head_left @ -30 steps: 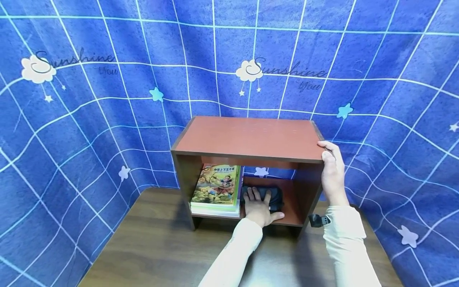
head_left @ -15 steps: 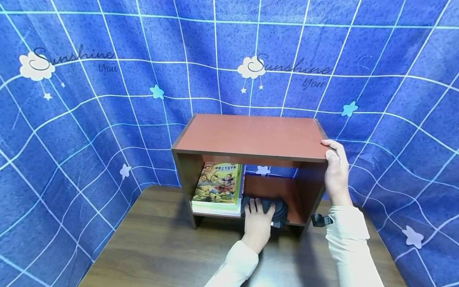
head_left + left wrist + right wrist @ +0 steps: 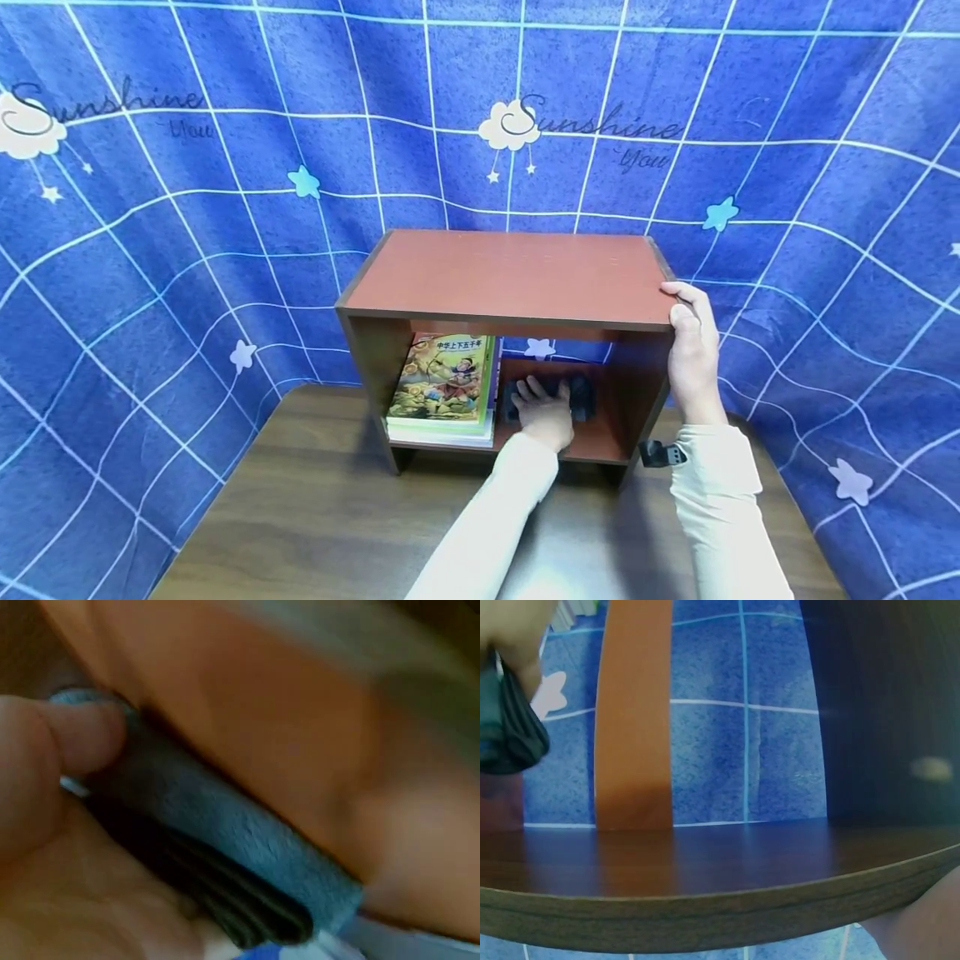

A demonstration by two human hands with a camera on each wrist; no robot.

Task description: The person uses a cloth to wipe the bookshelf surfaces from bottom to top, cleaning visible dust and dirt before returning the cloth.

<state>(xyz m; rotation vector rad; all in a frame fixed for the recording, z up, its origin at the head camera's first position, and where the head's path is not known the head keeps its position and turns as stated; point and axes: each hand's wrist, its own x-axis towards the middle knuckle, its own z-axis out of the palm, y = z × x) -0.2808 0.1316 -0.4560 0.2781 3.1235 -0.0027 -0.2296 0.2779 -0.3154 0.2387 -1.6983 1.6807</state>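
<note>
A small brown-and-red open shelf unit (image 3: 517,275) stands on the table. Inside its right part, my left hand (image 3: 543,417) holds a dark folded cloth bundle (image 3: 581,398), fingers over its top. In the left wrist view, the thumb (image 3: 94,735) bends over one end of the bundle, whose blue-grey outer face and black layered folds (image 3: 232,892) show. The right wrist view catches the dark bundle (image 3: 510,742) under that hand at the left. My right hand (image 3: 693,358) grips the unit's upper right front corner, fingers over the top edge.
Several stacked books (image 3: 442,379) fill the left part of the unit, the top one with an illustrated cover. The wooden table (image 3: 315,500) extends in front. A blue curtain (image 3: 225,183) with a grid pattern hangs behind and at both sides.
My left hand first drew the bundle toward the unit's front edge, then moved deeper inside with it. The right hand stays on the corner. The head view has shifted slightly.
</note>
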